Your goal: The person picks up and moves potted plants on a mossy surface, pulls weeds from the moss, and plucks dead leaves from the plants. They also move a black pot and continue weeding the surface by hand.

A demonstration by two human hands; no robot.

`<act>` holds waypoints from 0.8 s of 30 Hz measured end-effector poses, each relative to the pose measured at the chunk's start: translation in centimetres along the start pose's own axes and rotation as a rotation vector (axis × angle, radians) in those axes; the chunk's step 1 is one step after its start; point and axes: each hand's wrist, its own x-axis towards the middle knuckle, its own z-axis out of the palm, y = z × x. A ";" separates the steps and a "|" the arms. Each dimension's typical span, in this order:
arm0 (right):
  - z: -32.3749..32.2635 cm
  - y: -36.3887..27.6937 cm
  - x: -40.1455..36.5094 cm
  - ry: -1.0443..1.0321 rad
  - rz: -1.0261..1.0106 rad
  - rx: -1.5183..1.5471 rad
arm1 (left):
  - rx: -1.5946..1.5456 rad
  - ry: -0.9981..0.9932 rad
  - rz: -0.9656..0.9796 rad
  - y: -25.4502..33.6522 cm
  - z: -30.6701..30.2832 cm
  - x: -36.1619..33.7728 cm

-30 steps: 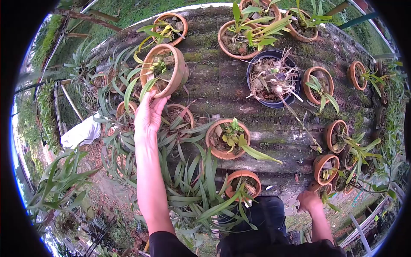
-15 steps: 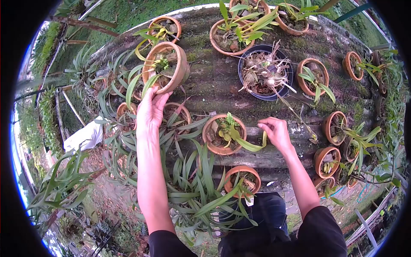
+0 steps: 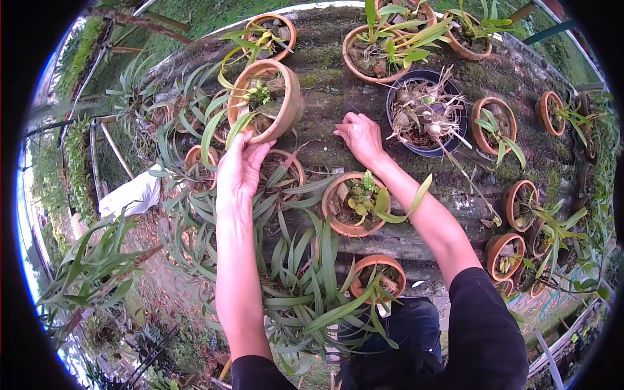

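Observation:
My left hand (image 3: 240, 168) grips the lower rim of a terracotta pot (image 3: 290, 104), which is tilted so its opening faces me. Inside the pot are a small bright green plant (image 3: 260, 95), long strap leaves and chunks of potting material. My right hand (image 3: 364, 140) reaches over the mossy corrugated surface (image 3: 325, 104), with thumb and fingers pinched together. A small brownish bit seems to show at its fingertips, too small to name. Under my right forearm stands another terracotta pot (image 3: 354, 230), with a long yellow-green leaf (image 3: 421, 195) bending out to the right.
Beside my right hand is a dark plastic pot (image 3: 392, 114) full of dry bulbs and roots. More terracotta pots stand at the back (image 3: 351, 62), the right (image 3: 478, 133) and the near edge (image 3: 354, 286). Long-leaved plants (image 3: 299, 273) crowd the left and front.
My right hand has moved from beside the middle pot's bent leaf, forward and left toward the tilted pot. My left hand still holds that pot. The view has shifted slightly.

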 end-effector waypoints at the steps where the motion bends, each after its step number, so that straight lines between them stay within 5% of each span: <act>1: -0.3 0.2 0.0 -0.016 -0.053 0.007 | 0.008 -0.009 -0.020 0.1 -0.3 0.1; 18: 1.7 0.4 2.0 -0.180 -0.420 0.015 | -0.008 0.027 -0.008 0.4 -1.0 0.9; 24: -2.2 -1.2 0.9 -0.026 -0.141 0.337 | -0.007 0.036 -0.013 -0.3 0.0 1.7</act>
